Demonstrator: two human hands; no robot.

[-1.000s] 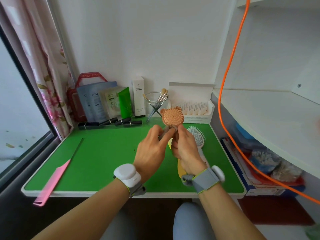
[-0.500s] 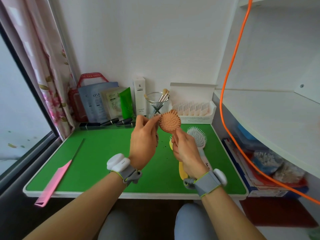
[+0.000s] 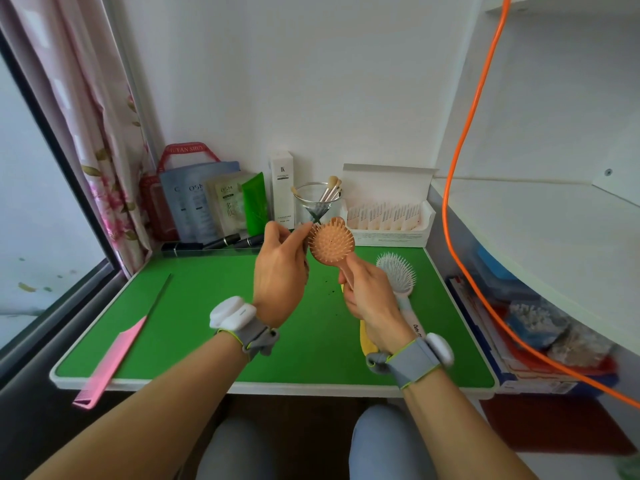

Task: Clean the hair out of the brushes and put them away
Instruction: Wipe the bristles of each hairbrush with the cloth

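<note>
A small round peach plastic brush (image 3: 331,241) was held upright above the green-topped table (image 3: 207,306), its thin handle wrapped by the curled fingers of the right hand (image 3: 367,292). Its bristled rim was pinched between thumb and forefinger of the left hand (image 3: 280,268). It was judged light and stiff, and best gripped by the handle, since the bristles would flex.

This looks like a room in a home, a little spot for getting ready. A small green table (image 3: 207,306) sits by a window (image 3: 34,202) with a pink flowery curtain (image 3: 104,150). At the back are makeup brushes (image 3: 330,188) in a glass (image 3: 317,206), face mask packets (image 3: 227,206) and lipsticks (image 3: 225,240). A pink comb (image 3: 110,362) and a white hairbrush (image 3: 396,275) lie on the table.
</note>
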